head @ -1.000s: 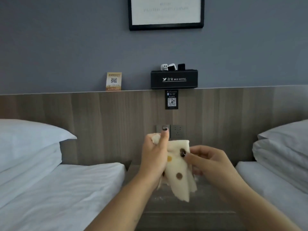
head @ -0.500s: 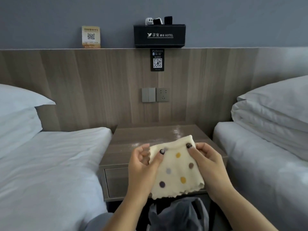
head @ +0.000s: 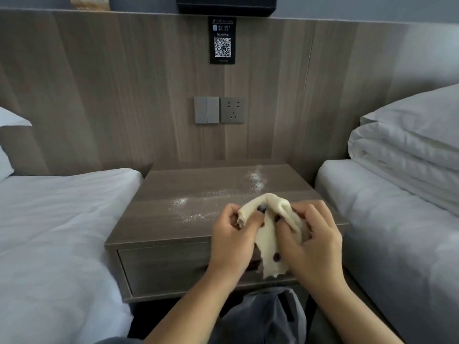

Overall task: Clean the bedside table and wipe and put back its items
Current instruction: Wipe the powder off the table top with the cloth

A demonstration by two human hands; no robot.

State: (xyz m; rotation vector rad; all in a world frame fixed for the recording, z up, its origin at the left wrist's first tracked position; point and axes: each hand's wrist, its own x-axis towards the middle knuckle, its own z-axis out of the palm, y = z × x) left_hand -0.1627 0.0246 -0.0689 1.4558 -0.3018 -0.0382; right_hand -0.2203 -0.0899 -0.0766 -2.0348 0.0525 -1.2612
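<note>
A cream cloth with coloured dots (head: 269, 234) is bunched between both my hands over the front right part of the wooden bedside table (head: 193, 227). My left hand (head: 232, 242) pinches its left end with curled fingers. My right hand (head: 314, 242) grips the right side, fingers curled into the fabric. White powder (head: 188, 209) is scattered across the tabletop, with a thicker streak (head: 257, 181) toward the back right. The table has one drawer (head: 161, 266) at the front.
White beds flank the table on the left (head: 57, 232) and right (head: 397, 232), with a folded duvet (head: 407, 150) on the right one. On the wooden headboard are a switch (head: 206, 110), a socket (head: 232, 110) and a QR sign (head: 222, 40). A grey bag (head: 263, 316) lies below.
The view has tilted down and closer to the table. The cloth, held spread flat half a second ago, is now gathered into a bunch between both hands.
</note>
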